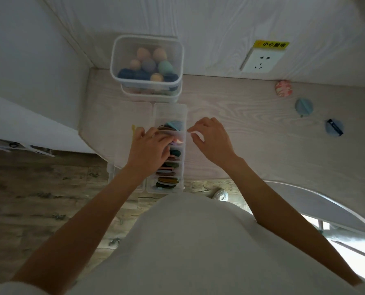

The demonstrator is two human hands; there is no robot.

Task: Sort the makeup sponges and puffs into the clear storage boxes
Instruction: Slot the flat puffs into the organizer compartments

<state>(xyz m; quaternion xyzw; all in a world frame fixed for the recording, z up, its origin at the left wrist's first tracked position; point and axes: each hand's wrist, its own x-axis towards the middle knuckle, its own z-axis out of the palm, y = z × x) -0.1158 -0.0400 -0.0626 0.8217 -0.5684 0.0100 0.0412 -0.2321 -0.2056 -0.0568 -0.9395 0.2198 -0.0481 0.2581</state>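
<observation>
A long clear divided box point(170, 112) is lying on the table point(251, 133), its compartments packed with flat round puffs point(166, 167). The left hand point(150, 149) is resting over the middle compartments, fingers curled into the puffs. The right hand point(211, 139) is hovering just beside the box's right wall, fingers loosely bent, holding nothing visible. Behind, two stacked clear tubs point(147, 60) are holding egg-shaped sponges point(148, 64). Three loose puffs point(303, 106) are lying well apart to the right.

The scene is viewed from head height, steeply downward and forward onto the near surface point(251, 133)
</observation>
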